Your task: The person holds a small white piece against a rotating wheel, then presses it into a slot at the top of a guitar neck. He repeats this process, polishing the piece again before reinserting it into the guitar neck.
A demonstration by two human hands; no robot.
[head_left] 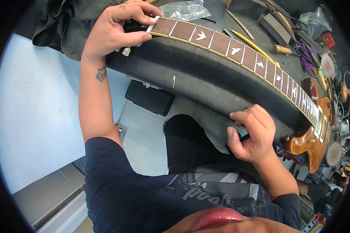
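An electric guitar lies on the dark workbench, its fretboard facing up with white bird inlays and its glossy amber body at the right. At the upper left my left hand grips the nut end of the neck, with the thumb on the near edge and a fingertip at the white nut. A pale tuning peg shows below that thumb. My right hand is raised near the bench's front edge, apart from the guitar, its fingers curled and its thumb separate, with nothing visible between them.
Behind the neck lie a plastic bag, a yellow pencil-like tool, a wooden stick and a grey block. Tools and discs crowd the right side. A black case is below the bench edge. Dark cloth lies upper left.
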